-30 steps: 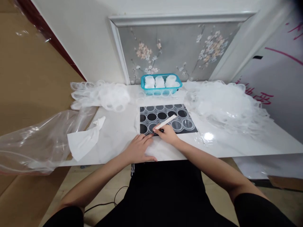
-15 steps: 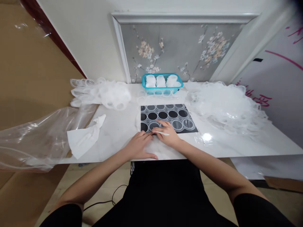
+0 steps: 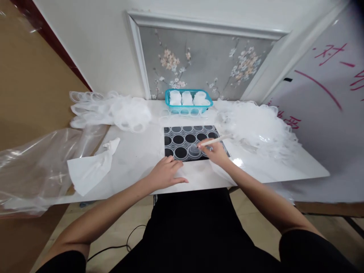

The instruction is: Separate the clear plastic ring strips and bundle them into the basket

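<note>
A black sheet (image 3: pixel 178 140) with rows of ring-outlined circles lies on the white table. My left hand (image 3: pixel 167 173) rests by its near edge, fingertips touching it, thumb stretched out to the right. Over the right half of the sheet, my right hand (image 3: pixel 217 152) grips a slim white stick (image 3: pixel 217 140), which slants up to the right; its exact kind is unclear. At the tip of the right fingers, a clear, greyish disc (image 3: pixel 194 150) covers one circle. The right hand hides some of the circles.
Behind the sheet stands a blue basket (image 3: pixel 189 107) with white stacked pieces. Heaps of translucent ringed strips lie left (image 3: pixel 122 112) and right (image 3: pixel 253 121). A white tissue (image 3: pixel 91 170) and clear plastic film (image 3: pixel 36 163) are at left; a panelled wall borders the table's back.
My right hand has moved away from the left hand, rightward across the sheet, and the stick now points up to the right. The left hand stays near the sheet's edge. The camera view has shifted.
</note>
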`<state>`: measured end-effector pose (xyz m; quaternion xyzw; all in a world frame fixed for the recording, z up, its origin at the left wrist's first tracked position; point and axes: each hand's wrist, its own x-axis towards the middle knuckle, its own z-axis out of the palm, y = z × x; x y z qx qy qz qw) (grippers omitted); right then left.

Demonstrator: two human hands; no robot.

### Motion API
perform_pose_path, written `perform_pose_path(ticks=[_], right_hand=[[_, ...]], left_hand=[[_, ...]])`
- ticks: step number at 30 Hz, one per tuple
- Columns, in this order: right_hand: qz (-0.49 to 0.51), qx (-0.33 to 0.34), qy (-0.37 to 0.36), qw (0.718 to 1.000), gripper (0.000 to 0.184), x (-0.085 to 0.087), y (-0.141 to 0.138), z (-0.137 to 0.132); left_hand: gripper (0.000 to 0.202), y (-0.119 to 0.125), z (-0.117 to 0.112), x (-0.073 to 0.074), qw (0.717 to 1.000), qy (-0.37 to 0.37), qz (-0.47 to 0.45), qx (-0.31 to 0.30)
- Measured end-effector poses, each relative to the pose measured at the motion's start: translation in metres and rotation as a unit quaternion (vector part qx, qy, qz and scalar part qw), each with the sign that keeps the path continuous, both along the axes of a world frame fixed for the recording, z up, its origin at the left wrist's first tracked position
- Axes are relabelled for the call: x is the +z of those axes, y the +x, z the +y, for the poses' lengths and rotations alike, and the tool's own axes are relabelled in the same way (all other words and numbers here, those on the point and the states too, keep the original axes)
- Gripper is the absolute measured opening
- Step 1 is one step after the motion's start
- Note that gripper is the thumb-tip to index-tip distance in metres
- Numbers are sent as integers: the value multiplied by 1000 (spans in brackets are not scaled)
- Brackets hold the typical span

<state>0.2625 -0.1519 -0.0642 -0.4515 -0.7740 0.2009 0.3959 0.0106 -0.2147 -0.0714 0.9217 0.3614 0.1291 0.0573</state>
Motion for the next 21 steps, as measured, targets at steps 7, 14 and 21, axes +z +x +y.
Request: perform_pose_path(ticks=[7, 14, 21], right_hand=[[15, 0, -98, 995, 19, -31, -1, -23], [28, 5, -86, 996, 19, -38, -1, -18], [11, 6, -66, 998, 17, -37, -2, -24]], left_hand=[[68, 35, 11, 1, 987, 93, 90, -90], [69, 37, 24, -8, 989, 79, 92, -80], [73, 34, 24, -12, 994, 31, 55, -88]])
